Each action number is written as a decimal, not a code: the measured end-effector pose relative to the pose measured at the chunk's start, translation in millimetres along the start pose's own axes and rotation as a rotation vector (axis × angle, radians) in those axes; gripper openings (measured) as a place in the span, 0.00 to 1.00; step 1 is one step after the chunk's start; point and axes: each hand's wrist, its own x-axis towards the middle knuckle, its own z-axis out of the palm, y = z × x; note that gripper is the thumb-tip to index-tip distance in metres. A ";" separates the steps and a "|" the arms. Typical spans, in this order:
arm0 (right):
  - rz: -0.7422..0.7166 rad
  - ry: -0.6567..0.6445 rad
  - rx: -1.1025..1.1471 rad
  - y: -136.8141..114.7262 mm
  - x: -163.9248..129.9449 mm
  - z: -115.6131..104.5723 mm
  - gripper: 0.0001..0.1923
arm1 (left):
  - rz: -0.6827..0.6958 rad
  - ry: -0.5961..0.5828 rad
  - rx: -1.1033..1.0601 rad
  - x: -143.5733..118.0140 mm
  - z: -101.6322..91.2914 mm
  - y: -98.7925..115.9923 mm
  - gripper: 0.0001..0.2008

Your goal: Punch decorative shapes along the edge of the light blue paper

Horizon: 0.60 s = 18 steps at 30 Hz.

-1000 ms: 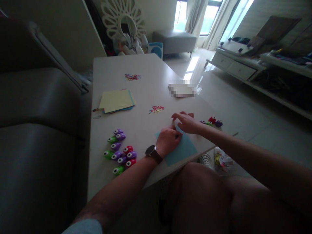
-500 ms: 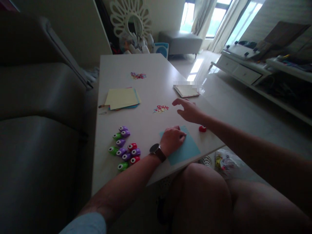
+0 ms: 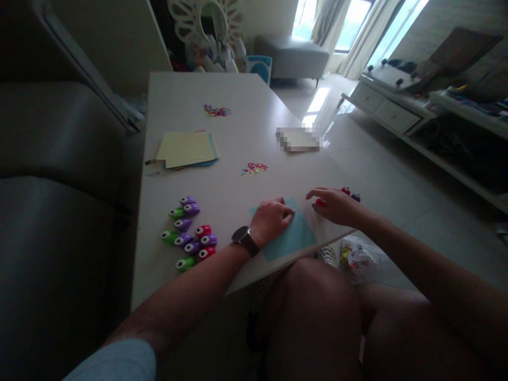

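Observation:
My left hand (image 3: 273,218), with a dark watch (image 3: 243,237) on its wrist, rests on a sheet of light blue paper (image 3: 296,241) near the table's front edge. Its fingers are curled closed; anything inside them is hidden. Right of the paper, my right hand (image 3: 331,205) reaches over a red craft punch (image 3: 320,202), fingers apart around it. The hand partly covers this punch, and I see no firm grip. Just beyond that hand lie another red punch (image 3: 345,190) and a purple punch (image 3: 355,197).
Purple, green and red punches (image 3: 192,247) cluster at the table's left. Behind them lies a stack of coloured paper (image 3: 186,147). Small paper cut-outs form two piles, one nearer (image 3: 254,169) and one farther (image 3: 216,110). A blurred-out pad (image 3: 298,140) lies near the right edge.
My right hand has come back toward me and down over the red punch. My left hand stays on the blue paper. The whole view has shifted slightly.

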 end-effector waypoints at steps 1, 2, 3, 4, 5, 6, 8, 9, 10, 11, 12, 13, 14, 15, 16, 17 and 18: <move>-0.007 -0.007 -0.003 3.2 0.1 1.4 0.14 | 0.000 -0.002 0.000 0.0 0.0 0.0 0.11; -0.017 -0.016 -0.006 5.9 0.4 2.5 0.14 | 0.002 -0.003 0.000 0.1 0.1 0.0 0.11; -0.026 -0.029 -0.011 8.2 0.5 3.3 0.13 | 0.006 -0.005 -0.002 0.1 0.2 -0.1 0.11; -0.029 -0.042 -0.016 9.8 0.6 3.9 0.13 | 0.010 -0.006 -0.004 0.1 0.3 -0.2 0.11; -0.028 -0.053 -0.016 10.9 0.5 4.4 0.13 | 0.013 -0.006 -0.006 0.1 0.5 -0.3 0.11; -0.031 -0.062 -0.012 11.7 0.3 4.7 0.13 | 0.015 -0.006 -0.009 0.1 0.6 -0.5 0.11; -0.042 -0.068 -0.006 12.7 -0.1 4.8 0.13 | 0.009 -0.002 -0.013 0.0 0.9 -0.9 0.11; -0.048 -0.064 -0.011 13.2 -0.3 4.7 0.14 | 0.006 -0.001 -0.013 -0.1 1.0 -1.0 0.11; -0.052 -0.058 -0.022 14.0 -0.5 4.4 0.14 | 0.003 -0.001 -0.012 -0.3 1.1 -1.0 0.11; -0.051 -0.052 -0.039 15.1 -0.6 4.2 0.13 | 0.002 -0.002 -0.010 -0.5 1.1 -0.9 0.11; -0.044 -0.044 -0.059 16.5 -0.5 3.9 0.13 | 0.003 -0.004 -0.007 -0.7 1.2 -0.8 0.11; -0.033 -0.044 -0.074 18.5 -0.4 3.8 0.13 | 0.006 -0.007 -0.007 -0.9 1.4 -0.7 0.11; -0.012 -0.046 -0.083 20.8 -0.2 3.9 0.13 | 0.011 -0.009 -0.007 -1.0 1.6 -0.8 0.11; 0.000 -0.051 -0.080 23.5 0.2 4.3 0.12 | 0.015 -0.006 -0.008 -1.0 1.9 -1.0 0.11; 0.004 -0.065 -0.077 26.3 0.6 4.9 0.12 | 0.022 -0.005 -0.010 -0.9 2.3 -1.3 0.11; 0.014 -0.065 -0.072 29.0 1.0 5.6 0.12 | 0.025 -0.005 -0.010 -0.7 2.7 -1.6 0.11; 0.018 -0.061 -0.064 31.3 1.4 6.4 0.12 | 0.025 -0.005 -0.008 -0.6 3.0 -2.0 0.11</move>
